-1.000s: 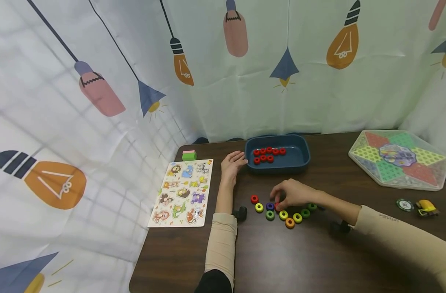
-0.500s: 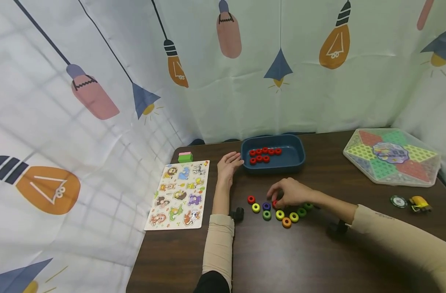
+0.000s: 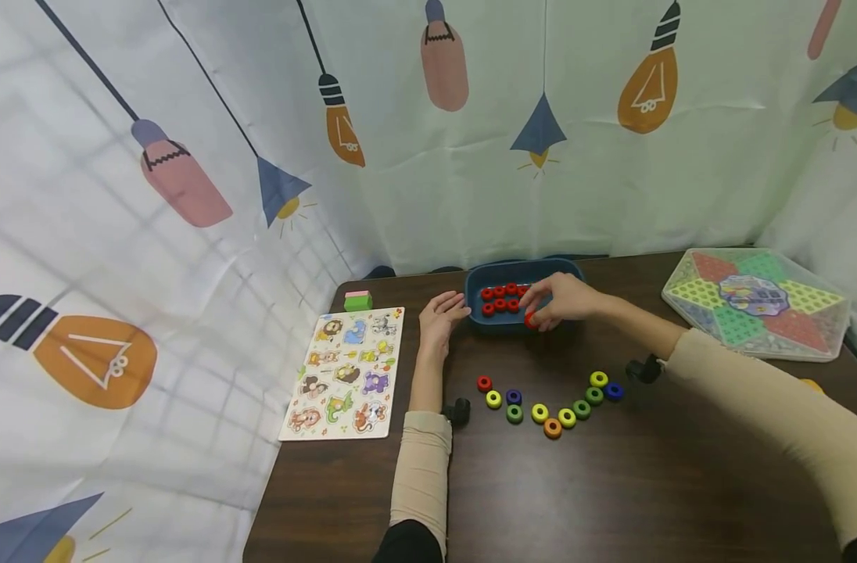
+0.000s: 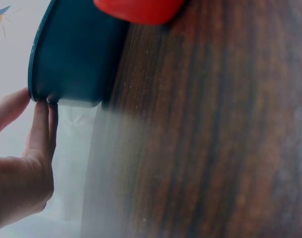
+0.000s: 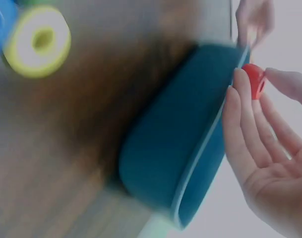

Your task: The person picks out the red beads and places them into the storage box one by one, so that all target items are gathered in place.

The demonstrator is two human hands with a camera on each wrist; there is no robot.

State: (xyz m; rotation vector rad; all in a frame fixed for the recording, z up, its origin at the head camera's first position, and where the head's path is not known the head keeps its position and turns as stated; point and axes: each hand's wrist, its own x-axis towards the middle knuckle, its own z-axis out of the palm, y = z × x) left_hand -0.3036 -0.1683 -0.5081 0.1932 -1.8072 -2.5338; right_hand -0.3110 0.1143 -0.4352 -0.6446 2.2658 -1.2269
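My right hand (image 3: pixel 565 299) pinches a red ring (image 5: pixel 256 80) between thumb and fingers, right at the near rim of the dark blue tray (image 3: pixel 569 266). In the right wrist view the tray wall (image 5: pixel 165 134) stands just below those fingers. Several red rings (image 3: pixel 500 304) lie inside the tray, towards its left. With relaxed, mostly straight fingers, my left hand (image 3: pixel 439 322) touches the tray's left end; the left wrist view shows its fingertips (image 4: pixel 40 110) against the tray's outer wall (image 4: pixel 76 59).
Several loose rings in red, yellow, purple, green, orange and blue lie in front of the tray, among them an orange ring (image 3: pixel 552 428). An animal puzzle board (image 3: pixel 344 375) and a green-pink block (image 3: pixel 358 301) are on the left. At the right sits a hexagonal game box (image 3: pixel 755 301).
My right hand has picked a red ring out of the loose group and carried it away from me to the tray's rim. The left hand stays at the tray.
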